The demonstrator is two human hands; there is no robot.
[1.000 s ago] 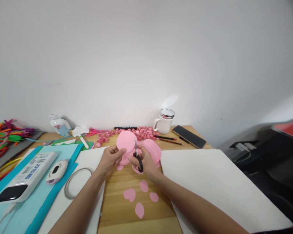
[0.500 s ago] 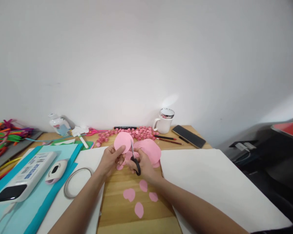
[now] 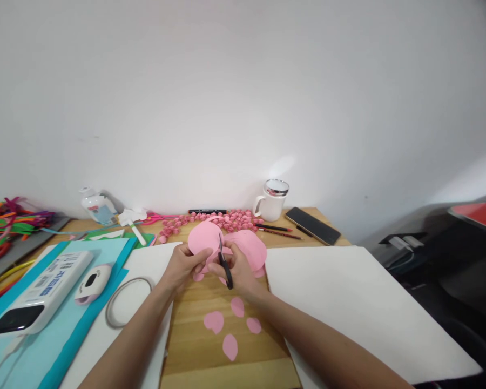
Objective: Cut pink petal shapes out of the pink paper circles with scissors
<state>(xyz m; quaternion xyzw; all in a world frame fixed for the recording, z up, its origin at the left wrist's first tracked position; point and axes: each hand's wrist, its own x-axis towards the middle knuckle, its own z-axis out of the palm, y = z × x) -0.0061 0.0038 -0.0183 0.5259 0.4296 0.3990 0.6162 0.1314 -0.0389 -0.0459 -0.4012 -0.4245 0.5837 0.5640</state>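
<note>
My left hand (image 3: 185, 266) pinches a round piece of pink paper (image 3: 203, 238) held up over the wooden table (image 3: 194, 346). My right hand (image 3: 238, 270) grips black-handled scissors (image 3: 224, 263), blades pointing up into the paper's right edge. Behind the hands lie more pink paper circles (image 3: 249, 246). Several cut pink petals (image 3: 229, 326) lie on the wood just in front of my hands.
White sheets lie right (image 3: 360, 302) and left (image 3: 141, 270). On the left are blue paper (image 3: 85, 302), a white power bank (image 3: 40, 294), a small white device (image 3: 92, 281), a wire ring (image 3: 123, 308) and coloured pipe cleaners (image 3: 8, 224). At the back: pink beads (image 3: 227, 220), mug (image 3: 272, 201), phone (image 3: 312, 226), pencils (image 3: 277, 231).
The pink circle has turned and dropped slightly in my left hand, and the scissors have shifted a little left along its edge. The table items have not moved.
</note>
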